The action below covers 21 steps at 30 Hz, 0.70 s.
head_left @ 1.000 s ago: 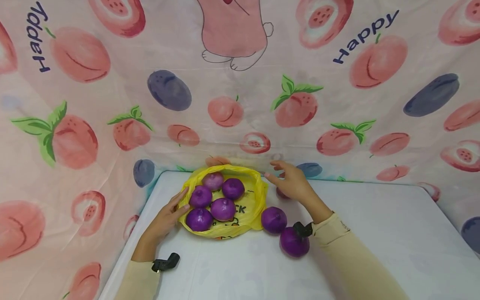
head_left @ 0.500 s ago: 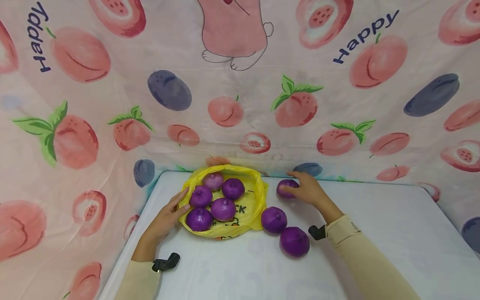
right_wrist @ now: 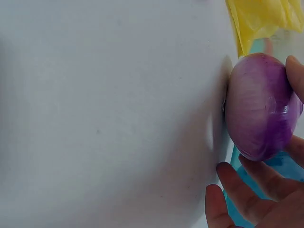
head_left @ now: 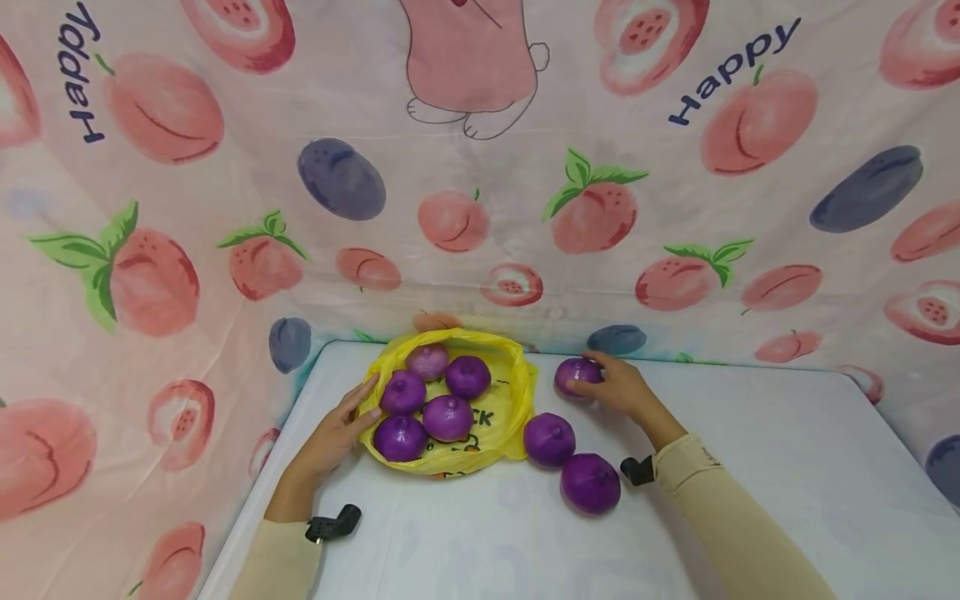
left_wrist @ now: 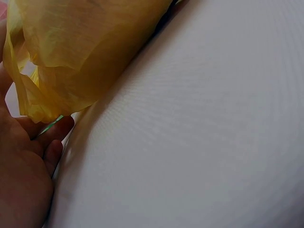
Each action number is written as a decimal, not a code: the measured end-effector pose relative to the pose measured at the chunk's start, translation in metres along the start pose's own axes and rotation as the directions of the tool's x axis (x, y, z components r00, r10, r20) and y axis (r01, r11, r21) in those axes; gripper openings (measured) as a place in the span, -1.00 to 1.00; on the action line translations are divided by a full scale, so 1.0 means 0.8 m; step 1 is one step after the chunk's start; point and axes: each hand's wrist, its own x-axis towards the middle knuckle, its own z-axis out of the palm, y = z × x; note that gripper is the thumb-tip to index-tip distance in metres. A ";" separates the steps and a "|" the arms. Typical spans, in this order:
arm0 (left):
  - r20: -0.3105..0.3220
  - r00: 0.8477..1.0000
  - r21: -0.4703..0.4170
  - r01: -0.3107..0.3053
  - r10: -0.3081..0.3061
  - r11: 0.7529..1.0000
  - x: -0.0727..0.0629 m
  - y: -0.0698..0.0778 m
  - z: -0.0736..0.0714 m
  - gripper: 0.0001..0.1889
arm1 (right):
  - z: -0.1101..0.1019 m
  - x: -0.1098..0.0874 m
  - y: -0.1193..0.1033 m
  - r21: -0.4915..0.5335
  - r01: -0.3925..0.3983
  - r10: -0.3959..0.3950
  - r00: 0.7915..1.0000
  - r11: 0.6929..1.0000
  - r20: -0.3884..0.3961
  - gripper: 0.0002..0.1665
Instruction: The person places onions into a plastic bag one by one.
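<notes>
A yellow plastic bag (head_left: 504, 429) lies spread with its mouth facing up, and several purple onions (head_left: 447, 418) sit inside it. My left hand (head_left: 333, 435) rests against the bag's left side, fingers extended and thumb at the rim; the left wrist view catches the bag (left_wrist: 90, 57) beside that hand (left_wrist: 23, 161). To the right of the bag, my right hand (head_left: 622, 388) holds a purple onion (head_left: 576, 377) on the table, thumb on its near side. In the right wrist view the thumb and a fingertip touch this onion (right_wrist: 261, 107); the lower fingers stand apart from it.
Two more onions, one (head_left: 549, 440) touching or nearly touching the bag's right edge and a larger one (head_left: 590, 484) nearer me, lie on the white table (head_left: 465, 542). A fruit-printed cloth (head_left: 517, 200) rises behind the table and at its left.
My right hand has moved from above the bag's right rim, rightward and down, to the back onion, where its fingers have closed around it. The left hand stays in place.
</notes>
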 end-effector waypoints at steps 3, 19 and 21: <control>0.003 1.000 -0.002 -0.006 0.006 1.000 0.000 0.000 0.000 -0.32 | 0.001 -0.001 0.000 0.018 -0.024 0.024 1.000 1.000 0.005 0.03; 0.005 1.000 -0.013 -0.012 0.012 1.000 -0.001 0.002 0.001 -0.32 | -0.005 -0.009 -0.004 -0.001 -0.034 0.034 0.999 0.999 -0.019 0.03; 0.005 1.000 -0.011 -0.010 0.010 1.000 -0.001 0.002 0.001 -0.32 | -0.008 -0.012 -0.007 -0.005 -0.018 0.018 0.999 1.000 -0.029 0.04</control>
